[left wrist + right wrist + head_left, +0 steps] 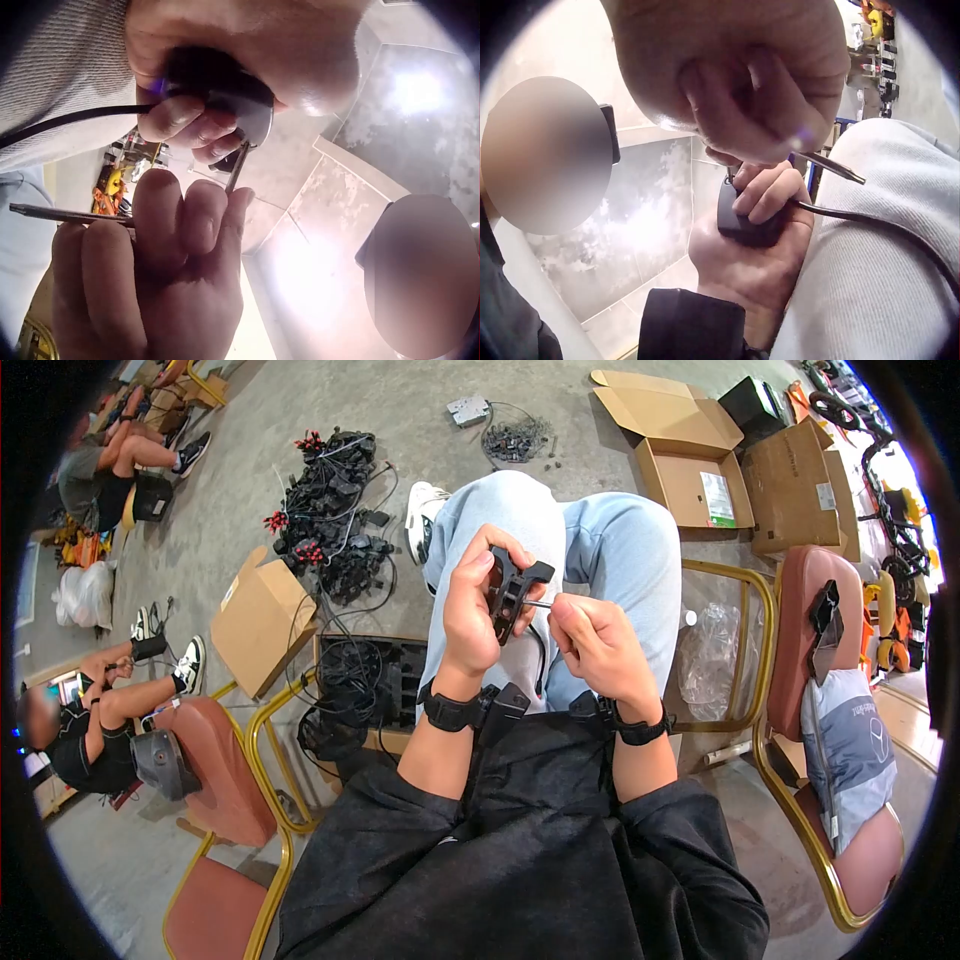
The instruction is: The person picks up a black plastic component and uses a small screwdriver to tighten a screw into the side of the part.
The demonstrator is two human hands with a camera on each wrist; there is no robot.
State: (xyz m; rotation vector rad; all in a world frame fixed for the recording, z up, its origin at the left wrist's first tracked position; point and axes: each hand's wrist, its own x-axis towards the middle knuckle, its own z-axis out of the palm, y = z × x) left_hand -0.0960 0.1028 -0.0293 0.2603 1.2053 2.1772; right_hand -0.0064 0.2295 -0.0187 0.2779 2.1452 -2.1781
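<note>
My left hand (470,618) grips a black plastic device (511,598) above the lap, fingers wrapped round its body. A black cable (870,220) runs from the device past the thigh. My right hand (602,648) pinches a thin metal screwdriver (71,215). Two metal ends stick out of that fist at an angle to each other. One meets the lower edge of the device beside the left fingertips (206,154); the other, with a shaped tip, points away in both wrist views. The fist hides the middle of the tool.
On the floor ahead lie a heap of black parts and cables (335,520) and a smaller dark pile (518,440). Open cardboard boxes (690,470) stand at the front right. Chairs (215,770) flank both sides, one holding a grey bag (850,750). Other people sit at left.
</note>
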